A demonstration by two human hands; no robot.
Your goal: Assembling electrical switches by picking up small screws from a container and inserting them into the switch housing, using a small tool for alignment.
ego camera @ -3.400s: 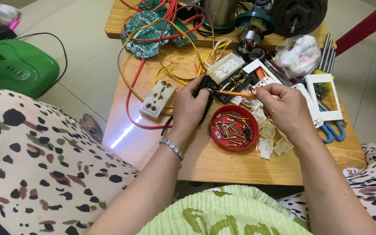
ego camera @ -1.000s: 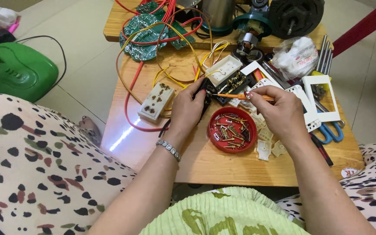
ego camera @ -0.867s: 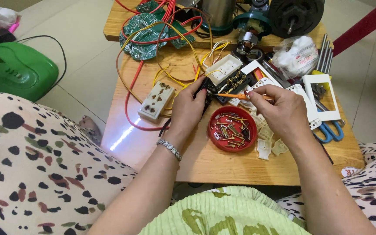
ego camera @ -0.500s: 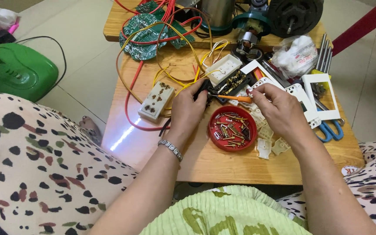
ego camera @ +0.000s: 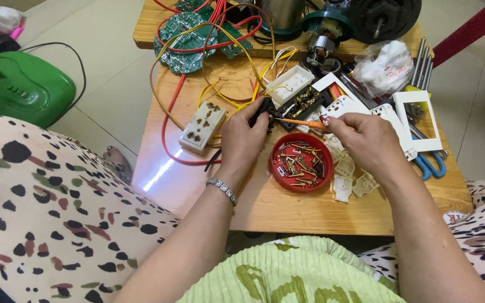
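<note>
Centrally, a black socket block is worked over a wooden table.
It is gripped by the left hand; a thin orange screwdriver is pinched in the right hand, beside a white plastic-wrapped packet.

There is one view only, from a camera on the person's head. It looks steeply down and a little forward over the lap onto the low wooden table, quite near. The table's far edge is cut off, so what lies beyond is probably out of view.
</note>
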